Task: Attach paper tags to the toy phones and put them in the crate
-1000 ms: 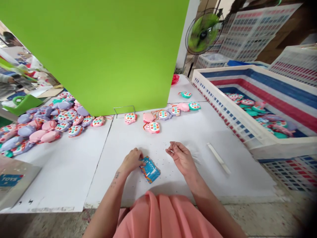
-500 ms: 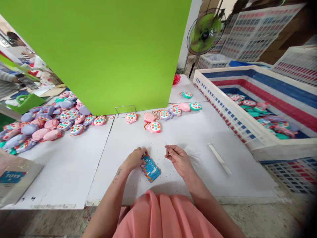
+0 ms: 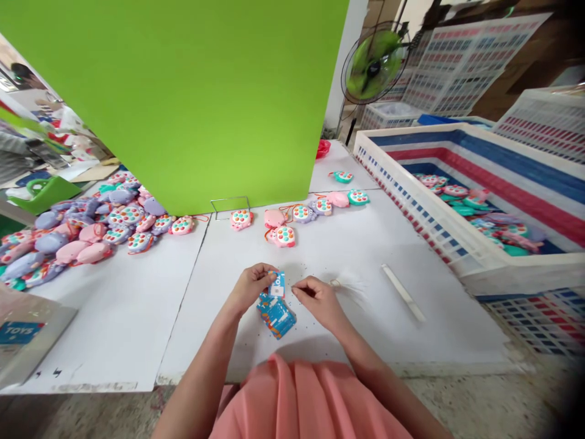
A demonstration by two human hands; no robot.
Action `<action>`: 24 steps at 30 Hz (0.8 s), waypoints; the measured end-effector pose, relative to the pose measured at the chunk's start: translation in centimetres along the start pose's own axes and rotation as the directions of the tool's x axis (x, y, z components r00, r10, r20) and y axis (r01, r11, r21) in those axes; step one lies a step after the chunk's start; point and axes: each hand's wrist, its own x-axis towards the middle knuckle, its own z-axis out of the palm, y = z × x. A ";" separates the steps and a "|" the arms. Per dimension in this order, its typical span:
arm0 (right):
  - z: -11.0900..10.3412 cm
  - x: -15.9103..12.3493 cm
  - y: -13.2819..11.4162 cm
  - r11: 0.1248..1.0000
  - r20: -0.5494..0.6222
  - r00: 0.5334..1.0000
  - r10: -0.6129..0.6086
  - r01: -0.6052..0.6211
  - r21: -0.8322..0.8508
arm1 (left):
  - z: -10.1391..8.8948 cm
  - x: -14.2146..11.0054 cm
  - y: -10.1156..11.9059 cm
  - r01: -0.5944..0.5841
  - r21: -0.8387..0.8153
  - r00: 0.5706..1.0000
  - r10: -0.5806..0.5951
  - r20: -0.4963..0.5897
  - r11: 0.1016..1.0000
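My left hand (image 3: 249, 285) pinches a small blue-and-white card tag (image 3: 276, 284) and holds it up just above a stack of blue tags (image 3: 276, 314) on the white table (image 3: 137, 305). My right hand (image 3: 319, 299) is closed in a pinch beside the tag, fingertips pointing at it; what it holds is too thin to make out. A bundle of thin clear plastic ties (image 3: 350, 285) lies just right of that hand.
Small colourful toys lie in a row (image 3: 292, 214) and in a heap (image 3: 82, 228) at the left. A green board (image 3: 205, 91) stands behind. A white strip (image 3: 403, 292) lies to the right. A large crate (image 3: 457, 244) with toys sits at right, a fan (image 3: 375, 61) behind.
My left hand lifted one tag off the blue stack and raised it. My right hand moved left toward the tag, away from the clear ties.
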 end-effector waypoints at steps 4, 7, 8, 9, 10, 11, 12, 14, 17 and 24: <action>0.3 -0.1 -0.1 0.989 -0.017 0.996 -0.085 0.083 -0.119 | 1.0 -0.2 0.6 -0.012 -0.007 1.000 0.012 0.001 1.000; 0.3 -0.1 0.0 0.979 -0.053 0.991 -0.123 0.112 -0.171 | 1.4 -0.3 0.6 -0.028 0.014 1.000 0.028 0.012 0.999; 0.3 0.0 0.1 0.977 -0.069 0.989 -0.129 0.115 -0.181 | 1.5 -0.4 0.6 -0.034 0.027 0.999 0.034 0.012 0.999; 0.3 0.0 0.1 0.975 -0.083 0.988 -0.133 0.115 -0.189 | 1.6 -0.4 0.6 -0.040 0.043 0.999 0.039 0.009 0.998; 0.3 0.0 0.1 0.973 -0.097 0.986 -0.137 0.115 -0.201 | 1.7 -0.4 0.6 -0.044 0.061 0.999 0.044 0.004 0.997; 0.3 0.0 0.1 0.969 -0.110 0.983 -0.144 0.118 -0.217 | 1.8 -0.5 0.6 -0.049 0.077 0.999 0.049 -0.001 0.996; 0.3 0.0 0.1 0.963 -0.120 0.981 -0.154 0.121 -0.241 | 2.0 -0.5 0.6 -0.053 0.091 0.999 0.054 -0.004 0.994; 0.3 0.0 0.0 0.943 -0.124 0.976 -0.178 0.133 -0.306 | 2.2 -0.6 0.5 -0.063 0.104 0.998 0.064 -0.004 0.993; 0.4 -0.3 -0.3 0.876 -0.099 0.967 -0.235 0.167 -0.453 | 2.5 -0.6 0.3 -0.095 0.115 0.995 0.095 0.001 0.989; 0.6 -0.8 -1.0 0.628 -0.021 0.930 -0.367 0.231 -0.743 | 2.9 -0.6 -0.1 -0.150 0.192 0.988 0.156 -0.014 0.970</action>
